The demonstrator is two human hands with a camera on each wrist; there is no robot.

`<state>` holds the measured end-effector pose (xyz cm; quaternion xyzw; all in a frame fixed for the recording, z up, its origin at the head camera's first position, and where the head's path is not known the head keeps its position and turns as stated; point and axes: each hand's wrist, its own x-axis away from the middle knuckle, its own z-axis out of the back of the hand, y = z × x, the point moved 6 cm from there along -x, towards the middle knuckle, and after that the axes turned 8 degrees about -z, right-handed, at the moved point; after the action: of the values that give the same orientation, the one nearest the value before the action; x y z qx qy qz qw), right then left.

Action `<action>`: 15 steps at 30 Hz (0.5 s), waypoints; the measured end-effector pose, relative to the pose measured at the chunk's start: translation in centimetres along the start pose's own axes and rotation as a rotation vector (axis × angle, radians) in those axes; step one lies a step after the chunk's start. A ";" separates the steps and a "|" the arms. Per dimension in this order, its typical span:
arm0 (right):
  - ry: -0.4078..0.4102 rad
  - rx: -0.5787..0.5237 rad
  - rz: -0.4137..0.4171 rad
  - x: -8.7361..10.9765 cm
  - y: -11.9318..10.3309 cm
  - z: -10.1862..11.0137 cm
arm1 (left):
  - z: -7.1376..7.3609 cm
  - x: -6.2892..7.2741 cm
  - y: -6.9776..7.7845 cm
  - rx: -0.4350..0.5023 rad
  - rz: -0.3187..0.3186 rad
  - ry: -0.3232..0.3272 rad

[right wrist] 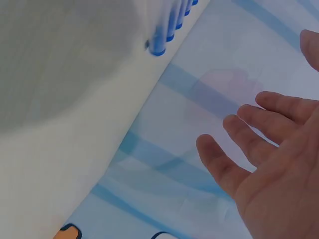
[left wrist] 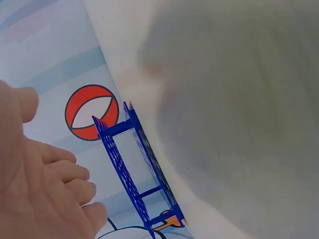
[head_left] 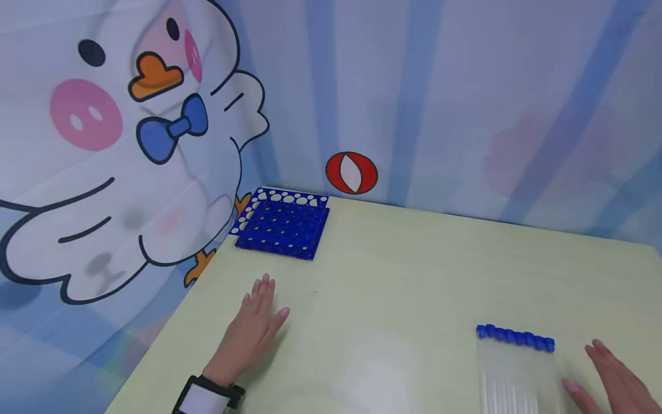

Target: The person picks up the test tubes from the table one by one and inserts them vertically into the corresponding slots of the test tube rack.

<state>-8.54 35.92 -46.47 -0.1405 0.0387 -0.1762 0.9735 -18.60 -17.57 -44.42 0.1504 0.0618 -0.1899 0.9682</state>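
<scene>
A blue test tube rack (head_left: 283,230) with rows of round holes stands at the table's far left corner; the left wrist view shows the rack (left wrist: 119,167) from its side, with two holed tiers joined by bars. Nearer the front, my left hand (head_left: 247,339) is held over the table with straight fingers, nothing in it. Several clear test tubes (head_left: 509,382) with blue caps (head_left: 517,337) lie side by side in a row at the front right. Just right of them is my right hand (head_left: 618,382), holding nothing, its fingers spread and relaxed.
The pale yellow table (head_left: 393,276) meets a printed cloth backdrop (head_left: 445,103) along its back and left edges. A large cartoon bird (head_left: 170,190) and a red ball (head_left: 336,172) are printed on the cloth. A watch-like band (head_left: 207,397) sits on the left wrist.
</scene>
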 end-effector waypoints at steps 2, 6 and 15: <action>-0.023 -0.009 0.037 -0.3 -1.0 0.2 | 0.3 -0.5 -0.1 -0.009 -0.015 0.000; -0.100 -0.016 0.123 -1.0 -3.4 0.5 | 1.1 -1.9 -0.8 0.048 0.009 0.031; -0.307 -0.248 0.226 -1.9 -12.3 0.1 | 2.0 -5.6 -3.3 0.684 0.259 0.148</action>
<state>-14.38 25.58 -42.77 -0.2790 -0.0728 -0.0367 0.9568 -24.87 -19.14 -42.41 0.4852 0.0448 -0.0641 0.8709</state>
